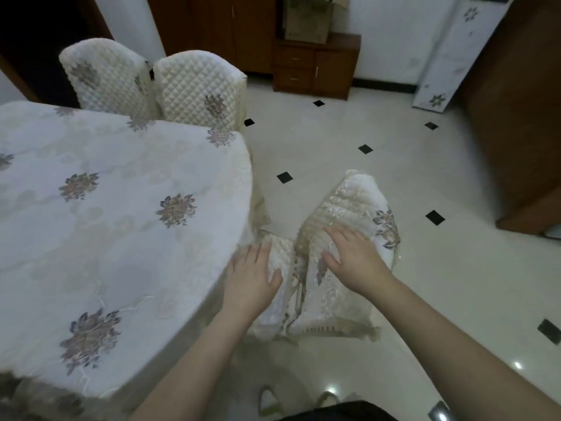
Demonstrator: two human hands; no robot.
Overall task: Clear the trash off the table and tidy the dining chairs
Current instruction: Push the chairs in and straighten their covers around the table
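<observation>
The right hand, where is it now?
In the head view, the right hand rests open on the covered chair back, right of the left hand.

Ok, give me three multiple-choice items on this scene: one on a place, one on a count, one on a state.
1. Where is the nearest chair?
A. On top of the table
B. At the table's right edge
C. Against the cabinet

2. How many chair backs stand at the table's far side?
A. Two
B. Four
C. None

3. How does the right hand lie?
A. In a fist
B. Flat, fingers spread on the chair cover
C. Pinching paper

Answers: B, it stands by the tablecloth edge; A, one chair back beside another; B, like the left hand.
</observation>
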